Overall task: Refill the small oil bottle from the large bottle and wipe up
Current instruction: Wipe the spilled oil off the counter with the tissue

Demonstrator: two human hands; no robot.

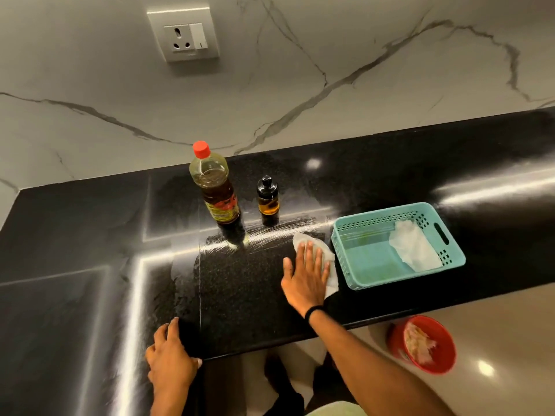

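Small oil bottle is capped and part full, so I'd say the pour's done and it's wipe-up time. Nearest, the left hand rests on the counter's front edge, fingers loosely bent, holding nothing. The right hand is further in, flat with fingers straight and a bit spread, pressing a white wipe down. A teal basket sits just right of it, so no room that way; the open counter is all to its left. Smeary streaks run just past the fingertips, leftward. Beyond those both bottles stand upright, the small one ahead-left of the right hand, the large bottle further left. Right hand's clearly nearer.
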